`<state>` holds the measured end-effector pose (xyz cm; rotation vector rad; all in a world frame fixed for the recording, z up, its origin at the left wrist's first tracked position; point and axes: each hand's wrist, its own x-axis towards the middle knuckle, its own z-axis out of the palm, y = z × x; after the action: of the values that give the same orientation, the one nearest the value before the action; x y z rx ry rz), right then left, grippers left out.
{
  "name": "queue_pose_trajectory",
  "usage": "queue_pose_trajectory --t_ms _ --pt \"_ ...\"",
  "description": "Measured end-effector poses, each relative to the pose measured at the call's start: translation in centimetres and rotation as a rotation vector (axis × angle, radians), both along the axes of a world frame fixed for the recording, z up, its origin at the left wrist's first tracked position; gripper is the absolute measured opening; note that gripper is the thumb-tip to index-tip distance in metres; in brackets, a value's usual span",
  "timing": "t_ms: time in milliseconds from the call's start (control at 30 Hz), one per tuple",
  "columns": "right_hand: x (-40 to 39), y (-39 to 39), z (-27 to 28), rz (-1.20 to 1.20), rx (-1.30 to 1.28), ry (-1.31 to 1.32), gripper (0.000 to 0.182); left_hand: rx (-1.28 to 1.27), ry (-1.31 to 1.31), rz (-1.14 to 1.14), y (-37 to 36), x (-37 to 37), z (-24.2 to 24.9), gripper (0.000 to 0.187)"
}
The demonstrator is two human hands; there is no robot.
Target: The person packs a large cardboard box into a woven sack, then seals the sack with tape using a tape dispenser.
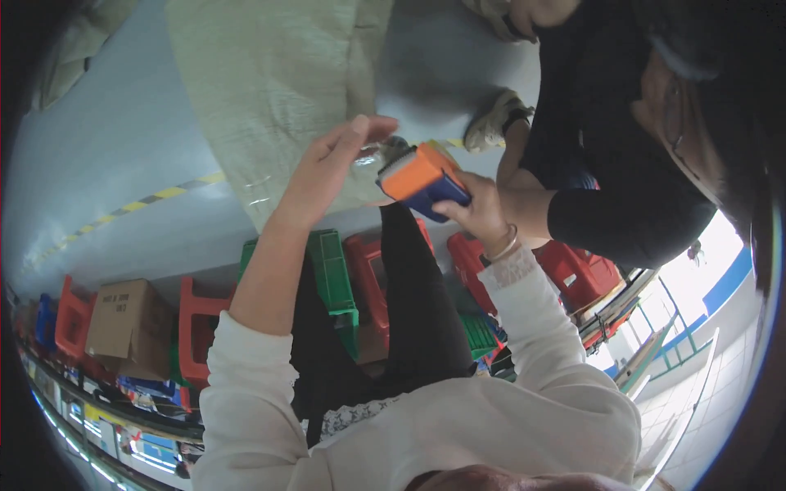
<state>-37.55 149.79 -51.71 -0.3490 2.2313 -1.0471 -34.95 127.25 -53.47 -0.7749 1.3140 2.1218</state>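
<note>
My right hand (pixel 481 209) grips an orange and blue box (pixel 426 178), thumb on its blue side. The box is tilted, and its far left end looks dark. Beside that end my left hand (pixel 334 159) is raised with its fingers stretched out. Shiny clear plastic (pixel 378 152) shows between the left fingers and the box. Behind both hands spreads a large beige sack (pixel 274 90), with glossy strips near its lower edge.
Another person in black (pixel 606 155) is close on the right, an arm near my right hand. Red stools (pixel 201 315), a green crate (pixel 334 278) and a cardboard box (pixel 129 323) stand along the floor. Yellow-black tape (pixel 139 209) crosses the grey floor.
</note>
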Motion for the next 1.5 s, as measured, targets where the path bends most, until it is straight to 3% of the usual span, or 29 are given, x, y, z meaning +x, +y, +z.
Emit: queue_pose_trajectory --t_ms 100,233,400,467,600,700,800,1000,1100,1200,1233,1300,1367,1500 --pt "0.4 -2.0 1.4 0.069 -0.008 0.054 0.056 0.076 0.034 -0.099 -2.5 -0.2 3.2 0.032" --pt "0.0 -3.6 2.1 0.222 0.079 0.051 0.056 0.059 -0.087 0.045 -3.5 0.5 3.2 0.012" --pt "-2.9 -10.5 4.3 0.432 0.304 -0.239 0.074 0.020 -0.224 0.312 -6.7 1.7 2.4 0.008" --pt "-4.5 -15.2 6.0 0.515 0.443 -0.340 0.072 -0.062 -0.253 0.370 -9.4 1.9 1.3 0.007" --pt "-7.4 -20.3 7.8 0.748 0.549 -0.130 0.074 -0.226 -0.097 0.600 -17.9 2.5 -2.2 0.005" --pt "-9.9 -20.8 8.8 0.688 0.614 0.069 0.057 -0.554 -0.059 0.856 -26.7 2.6 -6.2 0.014" --pt "-12.6 -21.1 9.1 0.733 0.854 0.085 0.057 -0.690 -0.120 0.821 -32.4 2.0 -9.5 0.014" --pt "-15.3 -24.0 9.3 0.657 0.961 0.101 0.052 -0.662 -0.132 0.762 -32.5 -2.6 -19.1 0.023" --pt "-15.5 -24.3 9.0 0.572 0.980 0.164 0.050 -0.690 -0.143 0.745 -29.8 -4.5 -24.3 0.014" --pt "-15.7 -24.4 8.1 0.484 0.954 0.169 0.055 -0.550 -0.215 0.544 -27.3 -5.2 -27.1 0.062" --pt "-15.9 -24.5 7.7 0.504 0.989 0.147 0.056 -0.650 -0.369 0.374 -27.7 -4.2 -27.4 0.081" --pt "-16.3 -24.4 7.0 0.526 1.038 0.108 0.058 -0.796 -0.590 0.099 -28.4 -2.3 -27.1 0.109" --pt "-16.4 -24.6 6.2 0.548 0.974 0.165 0.051 -0.896 -0.407 0.355 -29.4 -0.9 -25.4 0.093" --pt "-17.1 -22.5 4.0 0.554 0.872 0.172 0.046 -0.762 -0.109 0.532 -26.1 -3.3 -13.6 0.076"
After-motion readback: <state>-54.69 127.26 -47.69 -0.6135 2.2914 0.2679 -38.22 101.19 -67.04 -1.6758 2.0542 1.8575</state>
